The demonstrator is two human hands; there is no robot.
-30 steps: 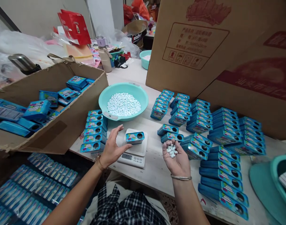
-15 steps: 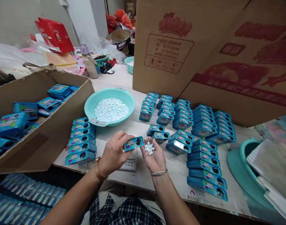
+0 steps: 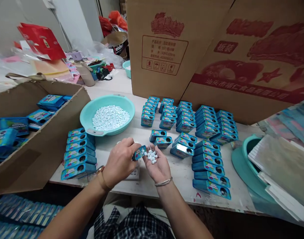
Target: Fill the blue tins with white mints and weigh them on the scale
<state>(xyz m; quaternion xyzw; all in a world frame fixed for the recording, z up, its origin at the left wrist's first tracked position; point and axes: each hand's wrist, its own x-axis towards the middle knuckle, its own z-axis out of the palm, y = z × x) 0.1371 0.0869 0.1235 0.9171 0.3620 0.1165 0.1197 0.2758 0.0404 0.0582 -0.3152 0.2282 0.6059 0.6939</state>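
My left hand (image 3: 123, 158) grips a small blue candy tin (image 3: 139, 152), tilted so its top end faces my other palm. White candies show at the tin's opening. My right hand (image 3: 159, 167) is cupped palm up, holding a little pile of white candies (image 3: 152, 156) right beside the tin. Behind both hands a turquoise basin (image 3: 128, 103) contains a heap of similar white candies (image 3: 111, 117). Under my left hand a white device (image 3: 134, 174) is mostly hidden.
Rows of upright blue tins (image 3: 210, 169) with round holes on top stand at the right, and another row (image 3: 78, 152) at the left. A cardboard box (image 3: 59, 132) of loose tins is far left. Large cartons (image 3: 162, 79) form the back. A turquoise tub (image 3: 251, 141) sits at right.
The tin in my left hand has turned and tipped toward my right palm, and candies now show at its opening. The whole view has shifted slightly.
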